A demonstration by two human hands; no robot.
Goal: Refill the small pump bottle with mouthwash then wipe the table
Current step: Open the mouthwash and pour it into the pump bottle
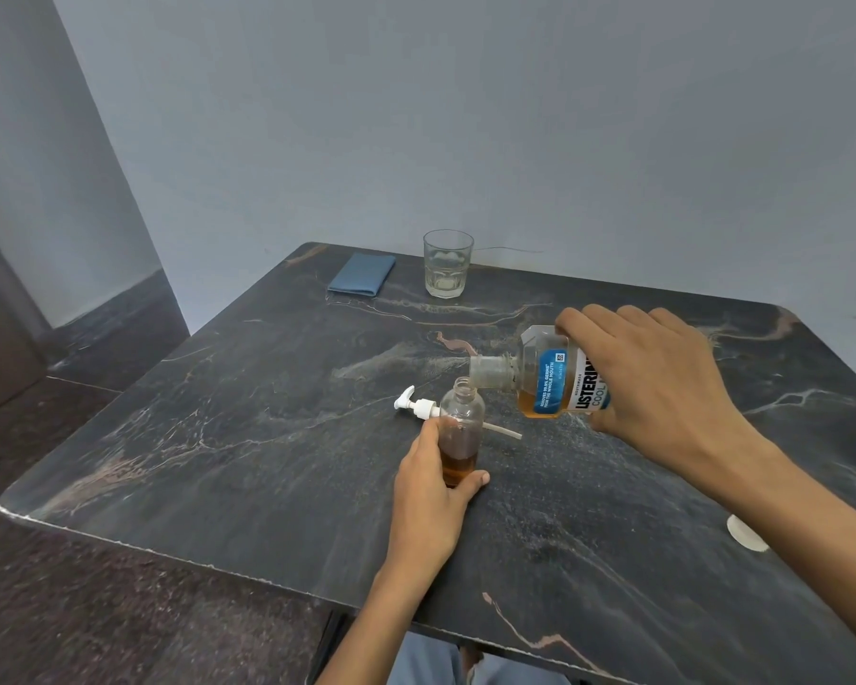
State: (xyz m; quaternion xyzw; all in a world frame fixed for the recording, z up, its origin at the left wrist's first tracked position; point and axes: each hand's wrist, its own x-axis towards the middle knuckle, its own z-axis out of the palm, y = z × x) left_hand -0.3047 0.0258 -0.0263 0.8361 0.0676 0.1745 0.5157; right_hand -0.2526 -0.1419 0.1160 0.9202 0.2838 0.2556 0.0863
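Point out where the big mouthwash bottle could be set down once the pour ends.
Bare tabletop lies left of the pump head, and along the right side past the right hand. Also near, between the left hand and the white cap. Crowded: around the small bottle and mouthwash bottle; the back holds cloth and glass.

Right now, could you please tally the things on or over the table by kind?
Bottles: 2, the small bottle and the mouthwash bottle
Pumps: 1, the pump
Glasses: 1, the glass
Cloths: 1, the blue cloth
Caps: 1, the white cap
Total: 6
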